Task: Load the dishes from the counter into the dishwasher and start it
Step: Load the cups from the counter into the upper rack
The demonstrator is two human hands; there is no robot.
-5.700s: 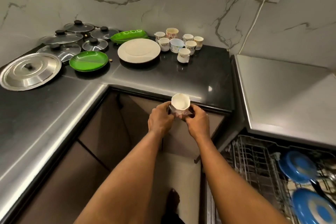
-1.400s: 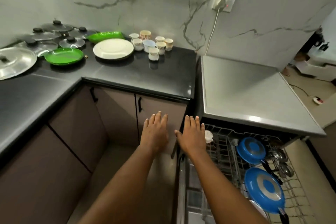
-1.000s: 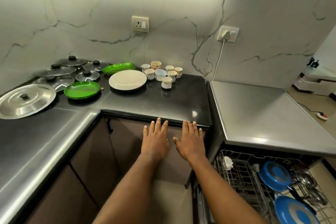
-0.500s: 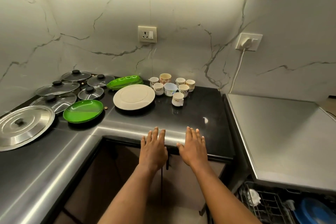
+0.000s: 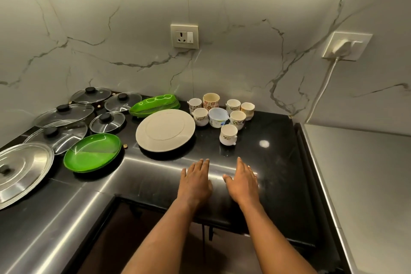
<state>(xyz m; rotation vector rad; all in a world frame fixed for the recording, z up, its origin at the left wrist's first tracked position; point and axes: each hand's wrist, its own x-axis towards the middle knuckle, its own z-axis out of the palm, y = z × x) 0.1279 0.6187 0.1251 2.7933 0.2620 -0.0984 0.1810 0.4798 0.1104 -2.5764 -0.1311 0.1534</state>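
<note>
My left hand [image 5: 195,181] and my right hand [image 5: 242,181] hover side by side over the front of the black counter [image 5: 278,162], fingers straight, both empty. Beyond them stands a cluster of several small cups [image 5: 220,111]; the nearest white cup [image 5: 228,134] is a short way past my right fingertips. A large white plate [image 5: 165,130] lies left of the cups. A round green plate [image 5: 92,152] and a stack of green trays [image 5: 155,105] lie further left. The dishwasher's steel top [image 5: 364,184] is at the right; its rack is out of view.
Several glass lids [image 5: 106,119] and one big steel lid [image 5: 22,173] cover the counter's left arm. Marble wall behind holds a socket [image 5: 184,36] and a plugged-in outlet [image 5: 347,45] with a white cable. Dark cabinet fronts lie below my arms.
Since the cup went into the dishwasher rack, my view has swung up and left from the dishwasher to the counter. Both empty hands have risen and moved forward over the counter toward the cups.
</note>
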